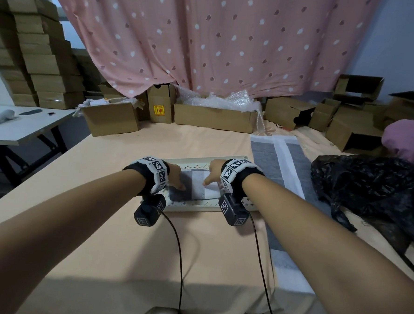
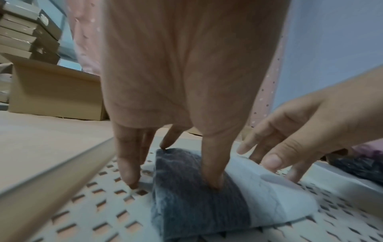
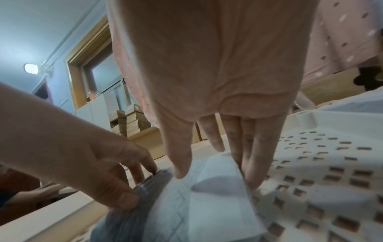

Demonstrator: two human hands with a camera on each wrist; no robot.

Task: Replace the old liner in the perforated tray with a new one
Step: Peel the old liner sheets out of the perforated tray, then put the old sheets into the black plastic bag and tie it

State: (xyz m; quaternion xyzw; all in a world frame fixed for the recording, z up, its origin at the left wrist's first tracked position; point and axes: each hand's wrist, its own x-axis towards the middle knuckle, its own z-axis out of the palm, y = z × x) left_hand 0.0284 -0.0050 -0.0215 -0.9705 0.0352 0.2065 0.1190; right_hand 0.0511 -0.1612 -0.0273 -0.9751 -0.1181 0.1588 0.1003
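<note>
A cream perforated tray [image 1: 198, 206] lies on the peach-covered table. In it sits a folded liner [image 1: 197, 183], grey on its left half and white on its right. My left hand [image 1: 175, 176] rests on the grey half. Its thumb [image 2: 213, 180] presses into the pad and its straight fingers [image 2: 130, 176] reach down at the pad's left edge onto the tray [image 2: 93, 212]. My right hand [image 1: 212, 176] rests on the white half, with its thumb [image 3: 180, 172] on top and its straight fingers [image 3: 254, 176] along the right edge of the folded liner [image 3: 207, 212].
A second liner [image 1: 269, 158], grey with white borders, lies spread flat right of the tray. A crumpled black plastic bag [image 1: 369, 188] sits further right. Cardboard boxes [image 1: 213, 118] line the table's far edge under a pink curtain. A white side table [image 1: 21, 126] stands at left.
</note>
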